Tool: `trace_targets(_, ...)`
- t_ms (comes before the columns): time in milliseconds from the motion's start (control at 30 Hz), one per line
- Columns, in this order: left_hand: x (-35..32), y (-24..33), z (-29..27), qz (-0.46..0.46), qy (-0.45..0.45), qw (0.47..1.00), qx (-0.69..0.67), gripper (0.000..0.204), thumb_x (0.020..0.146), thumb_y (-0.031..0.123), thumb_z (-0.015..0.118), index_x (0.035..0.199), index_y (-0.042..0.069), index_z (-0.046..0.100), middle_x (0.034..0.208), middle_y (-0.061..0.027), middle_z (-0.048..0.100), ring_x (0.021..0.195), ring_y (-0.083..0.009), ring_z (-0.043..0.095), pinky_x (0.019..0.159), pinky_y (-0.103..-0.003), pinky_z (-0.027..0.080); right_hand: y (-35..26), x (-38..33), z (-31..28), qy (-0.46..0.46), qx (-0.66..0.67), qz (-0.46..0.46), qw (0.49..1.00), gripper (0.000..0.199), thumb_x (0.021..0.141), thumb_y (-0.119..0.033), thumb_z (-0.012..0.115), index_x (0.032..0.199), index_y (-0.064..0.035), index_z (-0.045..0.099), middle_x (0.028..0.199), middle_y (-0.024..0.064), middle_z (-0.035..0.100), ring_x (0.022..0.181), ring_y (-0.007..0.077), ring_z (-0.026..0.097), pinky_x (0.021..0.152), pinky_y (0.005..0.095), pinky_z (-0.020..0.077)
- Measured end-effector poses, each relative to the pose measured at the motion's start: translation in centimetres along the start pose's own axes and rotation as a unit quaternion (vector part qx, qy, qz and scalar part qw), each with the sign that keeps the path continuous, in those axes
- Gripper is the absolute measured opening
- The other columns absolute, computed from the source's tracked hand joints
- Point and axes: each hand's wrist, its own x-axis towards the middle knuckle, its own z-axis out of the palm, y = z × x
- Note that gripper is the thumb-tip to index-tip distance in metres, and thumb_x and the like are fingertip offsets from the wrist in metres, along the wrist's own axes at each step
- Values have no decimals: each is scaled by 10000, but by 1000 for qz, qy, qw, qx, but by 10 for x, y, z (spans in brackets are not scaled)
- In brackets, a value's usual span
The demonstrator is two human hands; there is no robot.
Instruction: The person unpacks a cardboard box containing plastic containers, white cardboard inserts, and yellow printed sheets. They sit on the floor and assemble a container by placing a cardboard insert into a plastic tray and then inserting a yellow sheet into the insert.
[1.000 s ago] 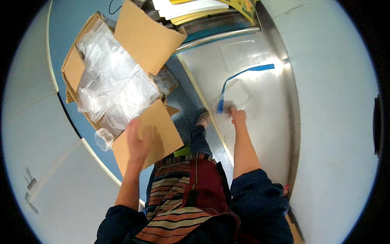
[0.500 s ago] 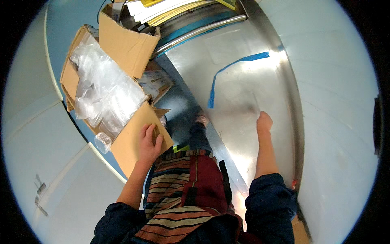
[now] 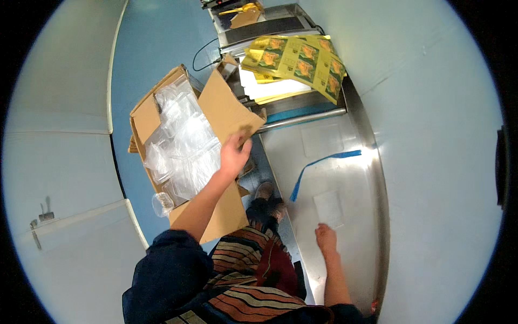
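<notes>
The left hand [image 3: 233, 154] was up over the open cardboard box [image 3: 186, 156], fingers loosely curled and partly spread, right at the edge of the far flap [image 3: 226, 110]; couldn't tell if it was actually gripping the flap or just brushing it; the box sat on the blue floor [image 3: 156, 48] just left of the steel tabletop [image 3: 356, 178] and was stuffed with clear plastic bags [image 3: 181, 143]; the right hand [image 3: 325, 237] lay flat on the tabletop, fingers together, holding nothing; a clear flat pouch [image 3: 329, 208] lay just beyond its fingertips, close but apart as far as I could see; a strip of blue tape [image 3: 318, 164] ran across the metal further up; a fan of yellow printed sheets [image 3: 297, 59] sat at the far end.
</notes>
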Motion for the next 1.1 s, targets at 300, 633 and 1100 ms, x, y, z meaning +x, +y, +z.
trace_targets(300,163,-3,61,51,-21,993,105,392,769,196,639,1108,20,550,1027,-175,561,918,-358,565,812,-408,469,-68,-19,17,-50,68,76,994,253,808,-181,556,981,-15,635,864,204,639,795,352,625,717,386,499)
trace_targets(633,220,-47,87,163,-159,908,351,171,808,221,560,890,73,583,884,-128,610,798,-304,623,674,-421,519,-165,164,-11,11,129,-8,992,235,821,-159,620,1005,-14,627,891,165,659,802,244,653,717,318,503)
trace_targets(1100,207,-37,92,197,-210,915,283,508,765,316,651,1209,100,530,1211,-109,508,1186,-278,421,984,-411,343,-229,223,-8,2,185,-47,982,203,827,-124,582,991,-8,609,853,182,650,764,297,643,671,347,498)
